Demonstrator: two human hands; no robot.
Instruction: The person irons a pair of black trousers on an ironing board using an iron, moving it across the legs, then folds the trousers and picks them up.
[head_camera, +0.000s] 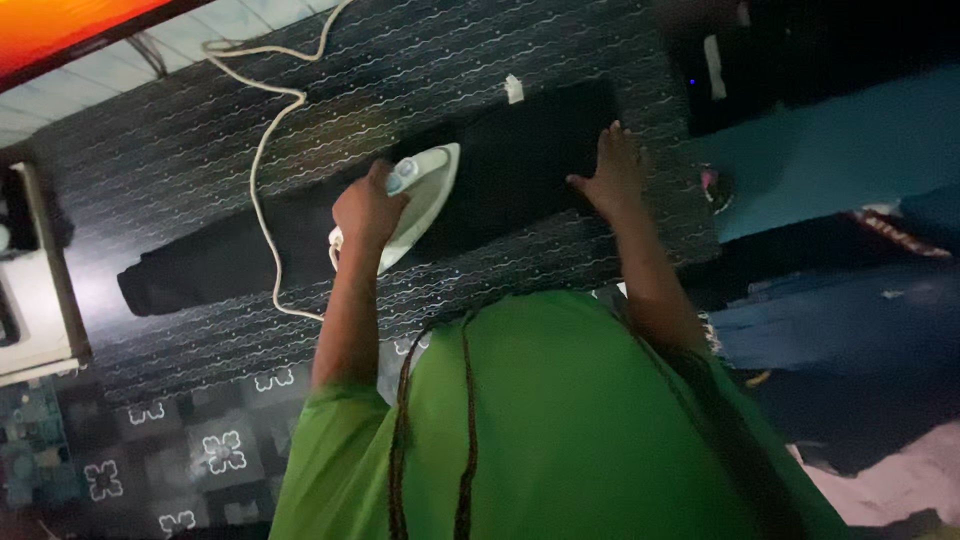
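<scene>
Presently, findings run from the person outward:

1. Left hand is closed around the handle of the iron; the iron sits sole-down on the garment, a long dark piece laid flat across the mat.
2. Right hand is open, fingers spread, palm pressed flat on the garment's wider end, holding nothing. It lies just ahead of the iron's tip. Risk, in my judgement: a forward stroke could bring the hot sole onto those fingers.
3. The cord trails from the iron's heel across the garment and loops over the mat. Risk: it may snag, drag the cloth into creases, or be touched by the sole.
4. A resting iron could scorch the cloth beneath it.
5. Dim light makes folds in the dark fabric hard to tell.
6. Surroundings: blue cloth at the right; a white tag near the garment's far edge; a bright screen at the far left corner
</scene>
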